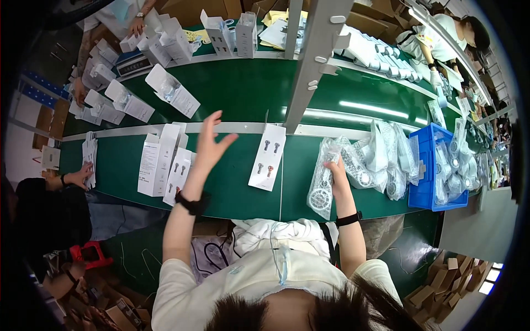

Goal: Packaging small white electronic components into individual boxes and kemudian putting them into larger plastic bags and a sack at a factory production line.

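My left hand is raised over the green table, its fingers spread and nothing in them. My right hand is closed around a bubble-wrapped item; a round, spoked-looking end shows through the clear wrap near me. Between my hands stands a white box with small pictures of several devices printed on it. More white boxes stand together left of my left forearm. Several other bubble-wrapped pieces lie just right of my right hand.
A blue crate of wrapped pieces stands at the right. A grey metal post rises beyond the table's middle. Open boxes line the far belt. A co-worker's hand rests on flat cartons at left; another person works far right.
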